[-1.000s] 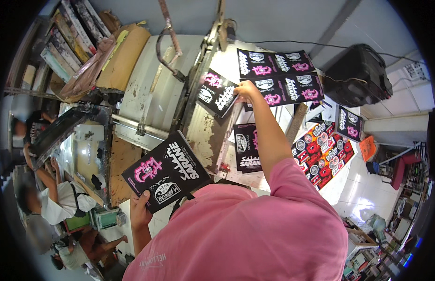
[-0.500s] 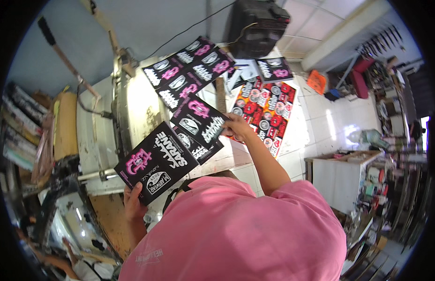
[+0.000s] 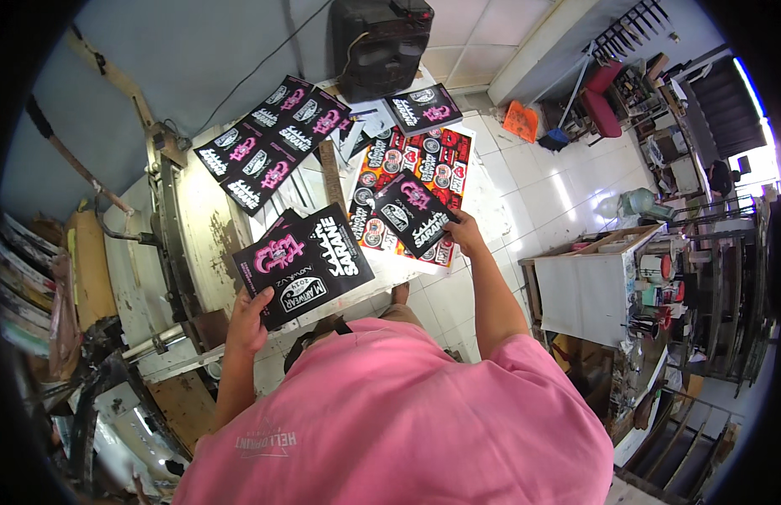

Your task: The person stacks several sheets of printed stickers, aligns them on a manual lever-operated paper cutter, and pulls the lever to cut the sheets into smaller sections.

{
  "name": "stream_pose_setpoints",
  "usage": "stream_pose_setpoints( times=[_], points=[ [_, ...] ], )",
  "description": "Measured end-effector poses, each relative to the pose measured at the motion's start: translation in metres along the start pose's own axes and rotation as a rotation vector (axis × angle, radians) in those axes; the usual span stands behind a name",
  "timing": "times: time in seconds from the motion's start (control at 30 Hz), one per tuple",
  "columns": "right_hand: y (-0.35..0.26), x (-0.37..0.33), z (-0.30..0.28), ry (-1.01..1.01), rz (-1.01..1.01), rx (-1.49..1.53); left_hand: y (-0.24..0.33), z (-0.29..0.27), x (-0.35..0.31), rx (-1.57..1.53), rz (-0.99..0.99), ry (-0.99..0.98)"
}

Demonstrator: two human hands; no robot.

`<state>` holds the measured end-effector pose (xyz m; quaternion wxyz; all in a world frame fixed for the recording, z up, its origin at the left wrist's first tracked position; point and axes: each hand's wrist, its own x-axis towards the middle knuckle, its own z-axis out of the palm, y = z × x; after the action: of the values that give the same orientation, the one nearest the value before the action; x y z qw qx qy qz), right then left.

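My left hand (image 3: 252, 318) grips the near left corner of a large-looking black printed card (image 3: 310, 268) with pink and white print, thumb on top. The dark corner of another card (image 3: 278, 224) peeks out behind it. Between thumb and fingers my right hand (image 3: 468, 233) pinches the edge of a second black card (image 3: 410, 215) with similar print. That card is over a sheet (image 3: 445, 162) of red, orange and black printed designs on the table. Farther back on the left lie black sheets (image 3: 273, 139) with the same pink and white design repeated.
A stack of black cards (image 3: 422, 109) sits at the far edge, beside a black speaker-like box (image 3: 382, 50). A worn wooden strip (image 3: 330, 172) lies on the white table (image 3: 197, 210). Along the left runs a metal machine with a long lever (image 3: 83, 160). A white cabinet (image 3: 580, 286) stands at right.
My right hand has carried its card rightward, away from the card in my left hand, to over the red sheet. My left hand keeps its card. The whole view has shifted.
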<state>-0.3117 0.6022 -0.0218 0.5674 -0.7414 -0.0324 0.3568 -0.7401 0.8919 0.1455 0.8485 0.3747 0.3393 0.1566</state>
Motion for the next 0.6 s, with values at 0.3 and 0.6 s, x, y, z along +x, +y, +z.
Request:
stream_pose_setpoints(
  times=[0.3,0.6],
  points=[
    [0.007,0.029,-0.003,0.127,-0.176,-0.651,-0.064,0.051,0.014,0.064,0.009,0.178],
    [-0.017,0.013,-0.02,0.169,-0.332,-0.798,-0.084,0.095,0.019,0.122,-0.022,0.241]
  ],
)
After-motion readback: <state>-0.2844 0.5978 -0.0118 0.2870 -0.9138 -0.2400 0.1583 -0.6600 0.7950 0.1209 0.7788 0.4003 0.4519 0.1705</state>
